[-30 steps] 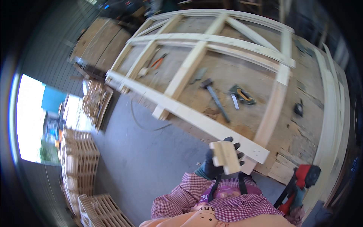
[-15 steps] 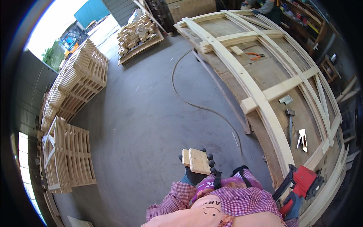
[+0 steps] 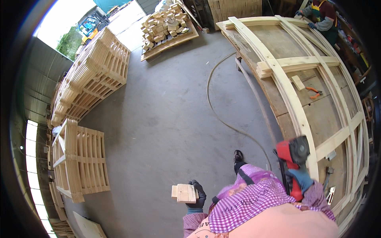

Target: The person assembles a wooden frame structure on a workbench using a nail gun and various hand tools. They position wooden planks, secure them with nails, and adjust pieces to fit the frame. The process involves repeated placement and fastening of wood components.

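Observation:
My left hand [image 3: 197, 196], in a dark glove, grips a small stack of short pale wood blocks [image 3: 184, 193] low over the grey concrete floor. My right hand [image 3: 300, 179], in a blue glove, holds a red power nail gun [image 3: 291, 156] by its handle, close to the near edge of the big workbench [image 3: 313, 113]. A frame of pale wooden slats [image 3: 291, 95] lies on that bench. My checked sleeves and one dark shoe [image 3: 238, 157] show below.
Stacks of wooden pallets [image 3: 89, 79] stand at the left, a board with loose wood blocks [image 3: 166, 25] at the top. A hose [image 3: 222, 115] curves across the floor. Orange pliers [image 3: 314, 93] and a hammer [image 3: 327, 174] lie on the bench. Another person [image 3: 323, 18] works at the bench's far end.
The view has swung left and away from the bench. My left hand with the blocks has dropped lower left. My right hand has lifted the red nail gun higher into view.

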A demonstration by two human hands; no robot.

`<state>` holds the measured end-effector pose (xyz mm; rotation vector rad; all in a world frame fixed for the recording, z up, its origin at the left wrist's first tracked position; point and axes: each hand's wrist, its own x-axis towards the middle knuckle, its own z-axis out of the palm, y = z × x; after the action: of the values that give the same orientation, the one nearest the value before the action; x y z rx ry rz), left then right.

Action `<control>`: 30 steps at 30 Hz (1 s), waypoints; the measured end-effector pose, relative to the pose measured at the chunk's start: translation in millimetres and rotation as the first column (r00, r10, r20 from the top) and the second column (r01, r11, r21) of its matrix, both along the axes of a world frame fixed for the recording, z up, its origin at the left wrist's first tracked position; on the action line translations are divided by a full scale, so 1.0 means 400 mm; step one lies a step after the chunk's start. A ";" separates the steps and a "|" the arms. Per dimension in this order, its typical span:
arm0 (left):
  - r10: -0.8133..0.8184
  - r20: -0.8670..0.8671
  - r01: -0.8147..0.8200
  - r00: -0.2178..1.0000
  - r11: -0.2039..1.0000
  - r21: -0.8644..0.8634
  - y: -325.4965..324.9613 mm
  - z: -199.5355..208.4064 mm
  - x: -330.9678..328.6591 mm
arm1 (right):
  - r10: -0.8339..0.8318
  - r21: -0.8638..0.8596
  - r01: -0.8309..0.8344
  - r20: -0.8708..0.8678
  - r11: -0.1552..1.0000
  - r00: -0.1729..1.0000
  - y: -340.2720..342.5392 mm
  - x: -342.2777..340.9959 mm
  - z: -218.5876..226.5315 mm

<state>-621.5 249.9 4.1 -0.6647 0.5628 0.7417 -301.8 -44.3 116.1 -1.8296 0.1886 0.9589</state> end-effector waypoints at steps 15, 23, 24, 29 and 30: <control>0.064 0.139 -0.048 0.988 0.992 -0.117 0.797 -0.061 0.624 | 0.421 -0.122 -0.420 0.497 0.900 0.758 0.791 0.639 -0.066; -0.323 0.130 0.244 0.937 0.875 0.418 1.457 0.118 1.197 | -0.262 -0.198 0.243 -0.078 0.950 0.962 0.980 0.819 0.056; -0.361 0.112 0.280 0.926 0.855 0.437 1.506 0.142 1.261 | -0.282 -0.231 0.262 -0.058 0.937 0.958 1.013 0.863 0.063; -0.521 0.063 0.450 0.851 0.786 0.423 1.605 0.151 1.651 | -0.359 -0.214 0.332 -0.101 0.919 0.928 1.148 1.100 0.064; -0.588 0.083 0.509 0.805 0.755 0.413 1.603 0.128 1.706 | -0.354 -0.206 0.327 -0.107 0.922 0.929 1.174 1.161 0.059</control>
<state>60.8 891.0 55.3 -0.1862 0.3769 0.1949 162.8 425.1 139.9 -1.8158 0.6847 0.8442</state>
